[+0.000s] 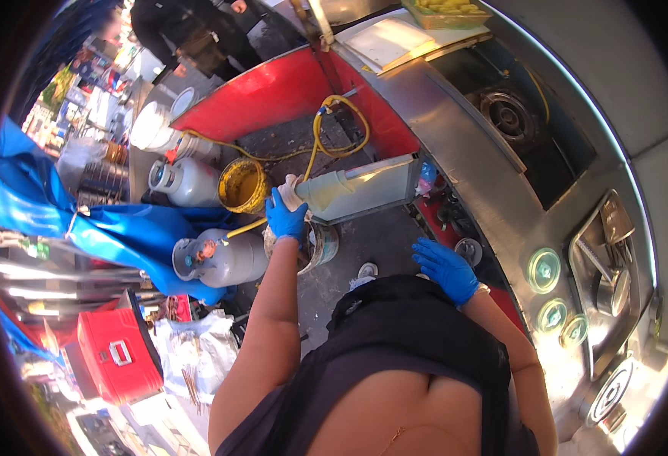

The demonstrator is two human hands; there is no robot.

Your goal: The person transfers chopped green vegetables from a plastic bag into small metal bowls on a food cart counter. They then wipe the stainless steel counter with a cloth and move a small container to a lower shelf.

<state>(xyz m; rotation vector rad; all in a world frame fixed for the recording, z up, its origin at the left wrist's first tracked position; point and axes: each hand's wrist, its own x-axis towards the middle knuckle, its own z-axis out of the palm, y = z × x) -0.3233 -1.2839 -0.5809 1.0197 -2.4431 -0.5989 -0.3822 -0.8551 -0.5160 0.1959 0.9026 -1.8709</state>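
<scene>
My left hand (286, 216), in a blue glove, is spread with fingers apart over the rim of a dirty bucket (323, 246). Just beyond its fingertips a pale cloth (291, 191) lies at the end of a cabinet door panel (368, 188) that stands open. Whether the fingers touch the cloth I cannot tell. My right hand (445, 270), also gloved in blue, is held flat with nothing in it, beside the steel counter's red lower side. A yellow-smeared bucket (245, 186) stands beyond my left hand.
Gas cylinders (234, 257) with a yellow hose (314, 142) stand at left, near a blue tarp (128, 228) and a red toolbox (118, 356). The steel counter (482, 194) at right holds a burner (506, 115), glass lids (543, 270) and a tray of utensils. A person (191, 34) stands beyond the red panel.
</scene>
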